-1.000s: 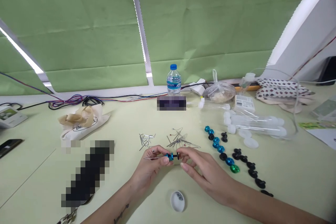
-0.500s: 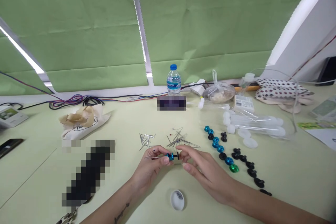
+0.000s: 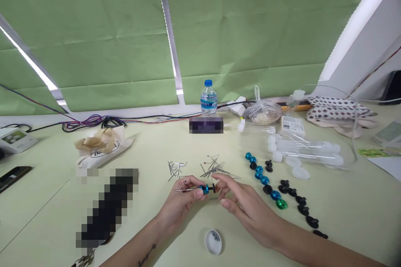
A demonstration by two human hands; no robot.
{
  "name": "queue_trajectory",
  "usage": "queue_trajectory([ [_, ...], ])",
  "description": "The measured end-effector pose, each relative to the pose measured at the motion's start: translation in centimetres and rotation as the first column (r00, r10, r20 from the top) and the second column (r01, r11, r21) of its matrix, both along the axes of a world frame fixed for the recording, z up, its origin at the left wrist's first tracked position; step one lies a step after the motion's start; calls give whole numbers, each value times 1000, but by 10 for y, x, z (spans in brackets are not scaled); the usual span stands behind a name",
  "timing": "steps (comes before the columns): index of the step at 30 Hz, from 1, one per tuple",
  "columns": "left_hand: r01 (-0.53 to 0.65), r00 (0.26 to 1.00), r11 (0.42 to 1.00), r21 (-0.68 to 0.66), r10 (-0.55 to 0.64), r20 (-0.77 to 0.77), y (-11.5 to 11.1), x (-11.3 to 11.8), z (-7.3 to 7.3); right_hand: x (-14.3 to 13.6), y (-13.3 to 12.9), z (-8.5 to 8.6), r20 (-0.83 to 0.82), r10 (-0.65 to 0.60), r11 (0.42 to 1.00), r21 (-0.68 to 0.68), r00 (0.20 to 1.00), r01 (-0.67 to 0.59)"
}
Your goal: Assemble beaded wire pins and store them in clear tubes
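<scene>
The left hand (image 3: 180, 200) is closed by its fingertips on a small blue part (image 3: 205, 189), above the near middle of the pale table (image 3: 150, 146). The right hand (image 3: 250, 206) has thumb and forefinger apart, just beside; I cannot tell whether it touches. Farther, a bottle (image 3: 208, 96) shows "ATER". Green blinds (image 3: 109, 8) hang behind.

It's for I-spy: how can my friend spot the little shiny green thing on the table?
On the pale table, look right of the right hand. A slanting row of blue and black pieces runs toward the person, and the green piece sits at its near end. It's the only green one in that row.
</scene>
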State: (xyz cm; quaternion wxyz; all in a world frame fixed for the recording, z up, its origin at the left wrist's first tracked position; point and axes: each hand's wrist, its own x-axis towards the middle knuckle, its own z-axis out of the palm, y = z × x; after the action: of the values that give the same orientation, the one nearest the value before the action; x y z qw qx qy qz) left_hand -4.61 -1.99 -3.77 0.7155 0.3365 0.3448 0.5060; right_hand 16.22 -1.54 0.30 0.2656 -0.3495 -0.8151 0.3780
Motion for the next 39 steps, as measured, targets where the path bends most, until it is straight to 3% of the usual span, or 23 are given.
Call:
queue_trajectory([
  [39, 15, 999, 999, -40, -14, 42, 1, 0, -1, -1, -1, -5, -25, 26, 1000, -15, 999, -27],
])
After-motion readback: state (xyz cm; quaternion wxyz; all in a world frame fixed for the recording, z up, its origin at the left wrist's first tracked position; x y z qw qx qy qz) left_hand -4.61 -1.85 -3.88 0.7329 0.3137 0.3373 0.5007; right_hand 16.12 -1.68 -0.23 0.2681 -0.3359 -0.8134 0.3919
